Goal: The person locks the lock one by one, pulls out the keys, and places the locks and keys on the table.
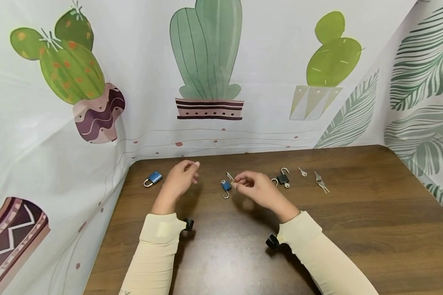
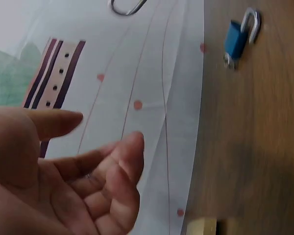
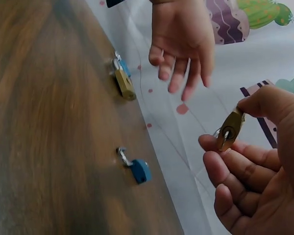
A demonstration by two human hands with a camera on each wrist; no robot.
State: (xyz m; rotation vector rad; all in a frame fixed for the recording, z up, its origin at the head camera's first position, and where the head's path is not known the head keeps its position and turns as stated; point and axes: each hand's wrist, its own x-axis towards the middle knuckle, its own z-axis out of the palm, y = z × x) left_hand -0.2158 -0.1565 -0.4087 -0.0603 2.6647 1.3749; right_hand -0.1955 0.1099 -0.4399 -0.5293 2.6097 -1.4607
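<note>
My right hand (image 1: 256, 188) pinches a small brass padlock (image 3: 231, 129) between thumb and fingertips, above the table. Its keyhole end faces the right wrist camera, and its silver shackle points up and away in the head view. Close beside these fingers lies a blue padlock (image 1: 226, 185) with its shackle swung open and a key at its other end. My left hand (image 1: 181, 178) hovers with loosely bent fingers and holds nothing. To its left lies another blue padlock (image 1: 155, 177). A second brass padlock (image 3: 124, 85) rests near that one, mostly hidden by the left hand in the head view.
Right of the right hand lie a black padlock (image 1: 282, 179) with an open shackle and a key, and another shackle (image 1: 275, 181) partly covered by the hand. Farther right are a loose key (image 1: 302, 172) and several keys together (image 1: 321, 182). A cactus-print cloth (image 1: 273, 135) hangs behind the table.
</note>
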